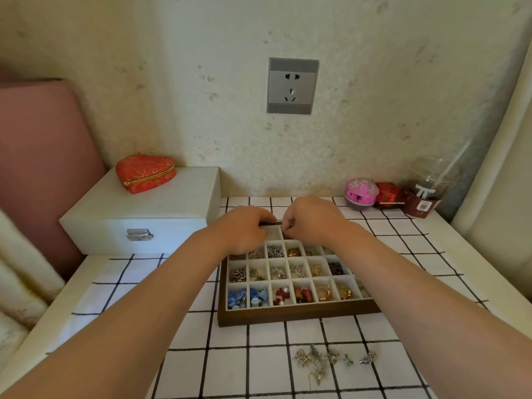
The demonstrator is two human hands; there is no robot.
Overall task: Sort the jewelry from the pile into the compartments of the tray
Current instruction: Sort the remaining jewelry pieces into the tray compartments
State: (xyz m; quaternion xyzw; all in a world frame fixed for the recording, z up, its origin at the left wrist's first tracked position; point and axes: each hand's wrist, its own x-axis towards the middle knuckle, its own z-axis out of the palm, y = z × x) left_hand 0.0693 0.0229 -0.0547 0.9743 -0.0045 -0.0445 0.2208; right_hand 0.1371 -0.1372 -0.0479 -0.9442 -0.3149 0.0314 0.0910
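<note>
A wooden tray (288, 315) with white compartments lies on the checked cloth, most cells holding silver, gold, blue and red jewelry. Both hands reach over its far row. My left hand (244, 228) hovers over the far left cells with curled fingers, its fingertips hidden. My right hand (311, 218) is beside it over the far middle cells, its fingertips drawn together as if pinching something too small to make out. A small pile of silver jewelry (325, 359) lies on the cloth in front of the tray.
A white box with a metal clasp (138, 214) stands left of the tray, a red heart-shaped pouch (145, 173) on top. A pink ball (361, 192), a red box (388, 194) and a plastic cup with a straw (424, 194) stand at the back right by the wall.
</note>
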